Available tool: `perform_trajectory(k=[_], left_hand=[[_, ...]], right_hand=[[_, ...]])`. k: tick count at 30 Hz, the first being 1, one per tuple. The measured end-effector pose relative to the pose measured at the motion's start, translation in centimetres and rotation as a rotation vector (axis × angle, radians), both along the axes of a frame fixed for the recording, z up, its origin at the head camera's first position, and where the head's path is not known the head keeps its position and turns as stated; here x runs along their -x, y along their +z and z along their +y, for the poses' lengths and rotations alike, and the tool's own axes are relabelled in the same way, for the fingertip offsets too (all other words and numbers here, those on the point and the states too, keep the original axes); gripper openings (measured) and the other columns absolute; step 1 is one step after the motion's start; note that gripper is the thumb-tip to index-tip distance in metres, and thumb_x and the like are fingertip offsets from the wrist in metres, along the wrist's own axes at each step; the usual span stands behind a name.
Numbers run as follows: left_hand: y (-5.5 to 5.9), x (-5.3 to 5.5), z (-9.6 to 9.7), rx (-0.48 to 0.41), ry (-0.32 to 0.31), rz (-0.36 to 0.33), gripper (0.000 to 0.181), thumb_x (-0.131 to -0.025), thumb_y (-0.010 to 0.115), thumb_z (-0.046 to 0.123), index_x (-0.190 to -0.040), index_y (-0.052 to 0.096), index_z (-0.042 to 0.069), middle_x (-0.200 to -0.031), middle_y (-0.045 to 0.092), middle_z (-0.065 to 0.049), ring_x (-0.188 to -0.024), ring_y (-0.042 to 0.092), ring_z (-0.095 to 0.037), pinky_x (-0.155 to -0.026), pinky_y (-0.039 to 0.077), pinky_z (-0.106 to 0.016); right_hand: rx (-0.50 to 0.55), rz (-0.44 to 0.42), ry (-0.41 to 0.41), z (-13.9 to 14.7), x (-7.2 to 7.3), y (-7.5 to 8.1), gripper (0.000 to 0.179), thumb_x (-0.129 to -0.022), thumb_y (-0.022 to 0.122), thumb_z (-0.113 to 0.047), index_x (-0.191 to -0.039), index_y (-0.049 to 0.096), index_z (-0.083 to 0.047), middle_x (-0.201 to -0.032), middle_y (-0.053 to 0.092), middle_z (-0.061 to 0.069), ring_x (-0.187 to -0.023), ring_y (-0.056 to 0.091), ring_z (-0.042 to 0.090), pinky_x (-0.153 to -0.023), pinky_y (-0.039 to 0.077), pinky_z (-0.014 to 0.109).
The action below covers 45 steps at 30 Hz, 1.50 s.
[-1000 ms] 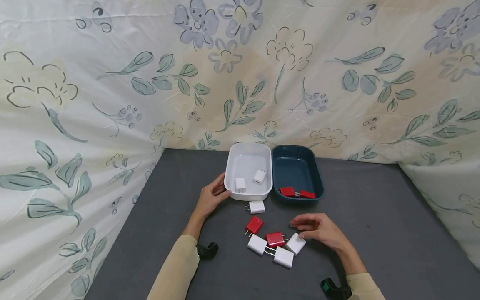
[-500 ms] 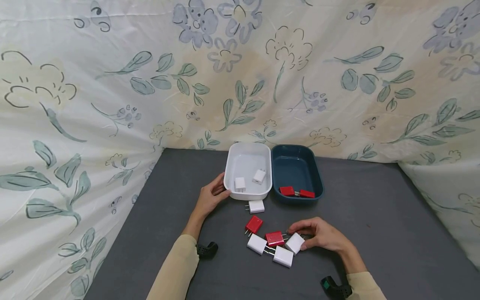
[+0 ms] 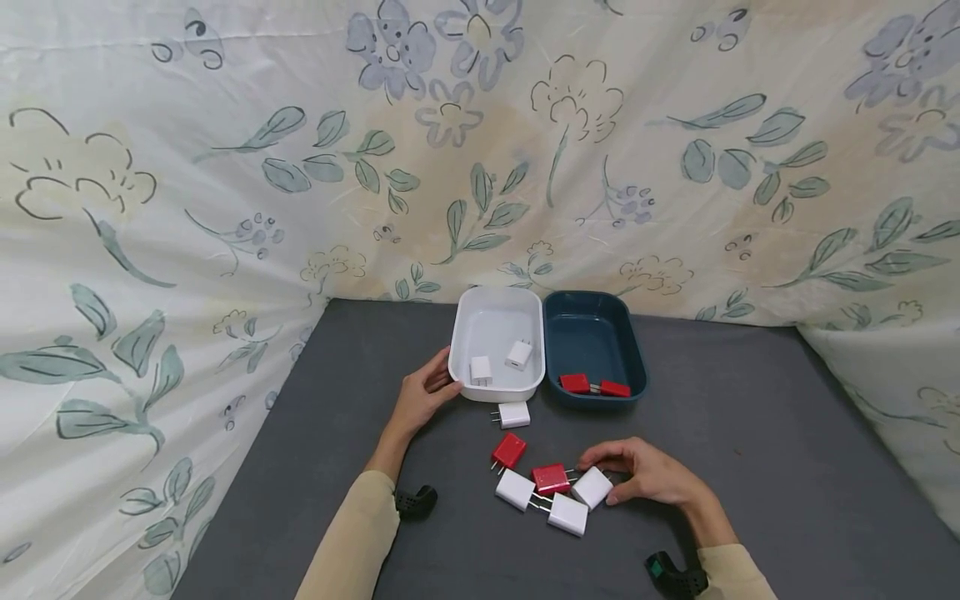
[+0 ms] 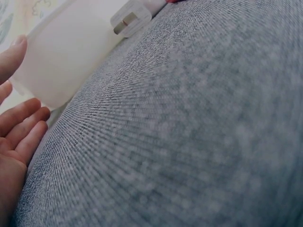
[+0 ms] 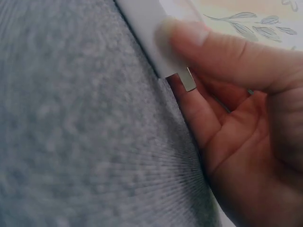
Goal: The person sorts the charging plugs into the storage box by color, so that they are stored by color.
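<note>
My right hand (image 3: 651,475) pinches a white charger plug (image 3: 591,488) at the right of a loose group on the table. In the right wrist view the thumb presses against the white plug (image 5: 147,33), and its metal prong points toward the palm. With relaxed fingers, my left hand (image 3: 417,402) rests at the near left corner of a white container (image 3: 498,394), thumb right at the rim. Around the pinched plug lie a red charger plug (image 3: 551,479) and two white plugs, one (image 3: 567,514) nearest me.
Another red plug (image 3: 509,451) and a white plug (image 3: 513,415) lie between the group and the white container. That container holds two white plugs. Beside it stands a dark blue container (image 3: 600,402) with two red plugs. A floral cloth (image 3: 480,167) hangs behind the grey table.
My right hand has lowered toward me over the white charger plug, and its thumb and fingers have come around it. The left hand stays at the white container.
</note>
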<state>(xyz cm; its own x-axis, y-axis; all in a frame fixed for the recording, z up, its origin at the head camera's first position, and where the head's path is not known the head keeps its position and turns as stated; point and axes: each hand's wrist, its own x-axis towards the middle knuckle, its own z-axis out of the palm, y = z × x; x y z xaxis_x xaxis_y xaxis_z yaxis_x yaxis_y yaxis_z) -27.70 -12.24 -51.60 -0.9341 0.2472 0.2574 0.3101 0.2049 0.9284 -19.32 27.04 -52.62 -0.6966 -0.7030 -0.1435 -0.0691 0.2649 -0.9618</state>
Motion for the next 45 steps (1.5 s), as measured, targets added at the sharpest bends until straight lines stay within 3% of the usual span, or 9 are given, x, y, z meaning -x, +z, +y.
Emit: perform_trajectory(k=[8,17,21,30,45], left_hand=[[0.3,-0.1,0.0,0.007,0.000,-0.010,0.071,-0.082,0.071,0.020,-0.141,0.036,0.005,-0.132,0.050,-0.023,-0.119,0.052,-0.034,-0.098,0.043,-0.048],[0.3,-0.1,0.0,0.013,0.003,0.000,0.070,-0.082,0.071,0.020,-0.141,0.036,0.004,-0.131,0.051,-0.024,-0.119,0.052,-0.035,-0.098,0.043,-0.049],[0.2,-0.2,0.0,0.005,0.003,0.008,0.070,-0.082,0.071,0.020,-0.141,0.036,0.004,-0.131,0.050,-0.024,-0.119,0.052,-0.037,-0.098,0.043,-0.050],[0.1,-0.1,-0.1,0.007,-0.004,0.007,0.071,-0.082,0.071,0.021,-0.141,0.036,0.004,-0.133,0.049,-0.023,-0.119,0.051,-0.035,-0.098,0.043,-0.049],[0.0,0.0,0.0,0.005,-0.005,0.007,0.071,-0.081,0.071,0.022,-0.141,0.036,0.004,-0.133,0.049,-0.023,-0.120,0.051,-0.035,-0.098,0.043,-0.049]], right_hand=[[0.007,0.050,-0.006,0.1,0.2,-0.4,0.047,-0.071,0.077,-0.007,-0.115,0.060,-0.004,-0.117,0.059,0.019,-0.106,0.060,0.015,-0.089,0.050,0.022],[0.128,-0.031,-0.034,0.4,0.2,-0.7,0.049,-0.073,0.073,0.001,-0.118,0.055,0.007,-0.119,0.059,0.021,-0.108,0.060,0.018,-0.084,0.053,0.028],[0.149,-0.025,-0.048,0.5,0.2,-0.7,0.049,-0.074,0.072,0.001,-0.119,0.054,0.008,-0.119,0.058,0.023,-0.107,0.061,0.017,-0.084,0.053,0.028],[0.153,0.052,-0.123,-0.1,0.3,-0.1,0.048,-0.076,0.072,-0.002,-0.120,0.054,0.008,-0.120,0.055,0.029,-0.100,0.062,0.014,-0.087,0.052,0.024],[0.030,0.216,-0.340,-2.7,0.9,1.5,0.046,-0.073,0.078,-0.019,-0.115,0.061,-0.010,-0.115,0.062,0.011,-0.097,0.062,0.016,-0.088,0.050,0.018]])
